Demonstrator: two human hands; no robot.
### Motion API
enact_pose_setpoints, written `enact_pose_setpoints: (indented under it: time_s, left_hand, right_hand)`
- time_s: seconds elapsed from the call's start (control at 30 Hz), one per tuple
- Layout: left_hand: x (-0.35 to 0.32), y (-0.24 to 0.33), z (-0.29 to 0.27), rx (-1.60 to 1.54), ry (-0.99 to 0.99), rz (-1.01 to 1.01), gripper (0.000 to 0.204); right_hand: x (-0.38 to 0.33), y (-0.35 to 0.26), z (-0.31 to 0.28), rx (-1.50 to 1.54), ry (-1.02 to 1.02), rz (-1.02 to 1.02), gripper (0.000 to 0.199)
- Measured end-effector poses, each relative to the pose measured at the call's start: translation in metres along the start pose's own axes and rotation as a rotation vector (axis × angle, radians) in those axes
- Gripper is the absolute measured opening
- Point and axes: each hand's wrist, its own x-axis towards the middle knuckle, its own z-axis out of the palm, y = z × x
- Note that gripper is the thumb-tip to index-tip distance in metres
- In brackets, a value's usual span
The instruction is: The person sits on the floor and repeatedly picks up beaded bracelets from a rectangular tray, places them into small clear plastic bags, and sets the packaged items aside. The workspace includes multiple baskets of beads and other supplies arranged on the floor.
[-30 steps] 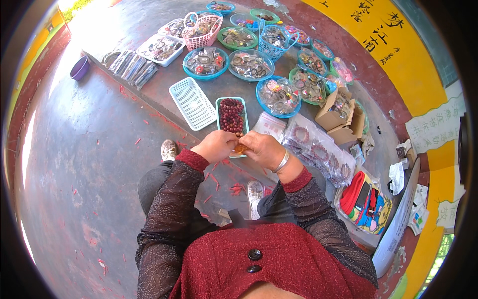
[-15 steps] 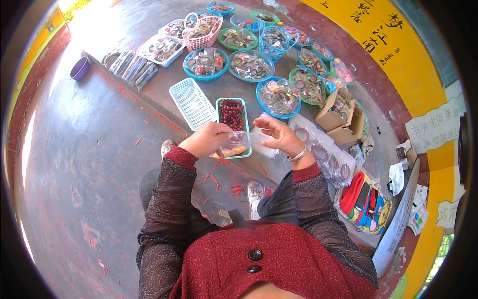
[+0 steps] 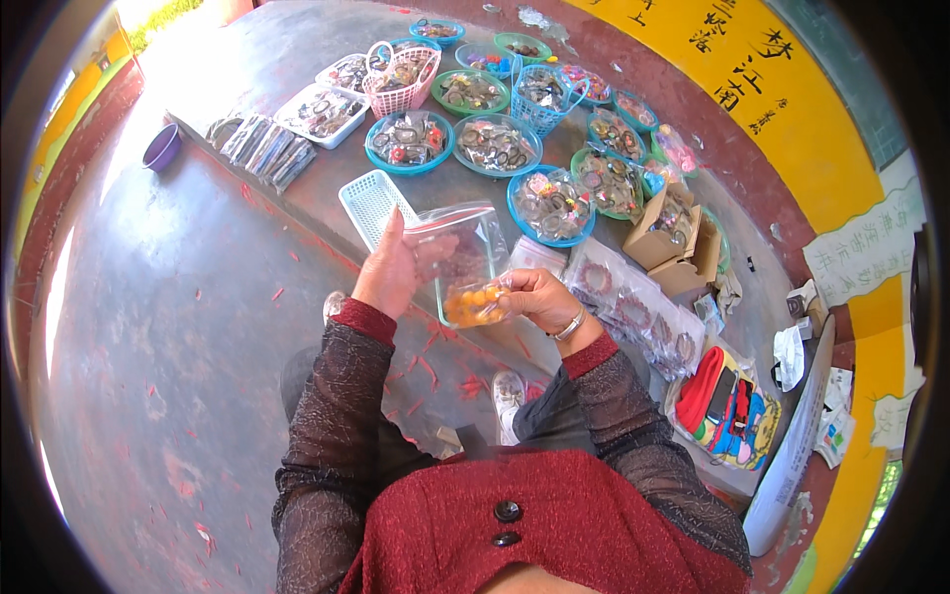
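Green tray mostly hidden behind clear bag and both hands; only a corner showing below. Left hand: thumb and palm side out of sight behind the bag. Right hand: fingertips lost behind the bag's lower edge. Orange beads too small to count. Contents of blue bowls too small to tell apart. Feet partly covered by sleeves. Torso cut off by lower edge. Cardboard box interior unclear.
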Motion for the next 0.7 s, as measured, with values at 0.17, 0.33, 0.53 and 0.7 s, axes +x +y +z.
enact_pose_setpoints:
  time_s: [0.17, 0.33, 0.53, 0.7]
  left_hand:
    - [0.021, -0.045, -0.019, -0.068, -0.064, -0.260, 0.056]
    - [0.017, -0.054, -0.008, -0.015, -0.096, -0.221, 0.026]
    - [0.020, -0.061, -0.012, 0.046, -0.031, -0.213, 0.024]
    - [0.019, -0.062, -0.008, 0.110, 0.061, -0.225, 0.019]
  right_hand:
    - [0.005, 0.009, -0.015, 0.342, 0.207, -0.051, 0.023]
    - [0.003, 0.001, -0.021, 0.385, 0.239, -0.042, 0.026]
    - [0.006, 0.013, -0.023, 0.283, 0.235, -0.010, 0.032]
    - [0.012, 0.028, -0.028, 0.281, 0.222, 0.001, 0.030]
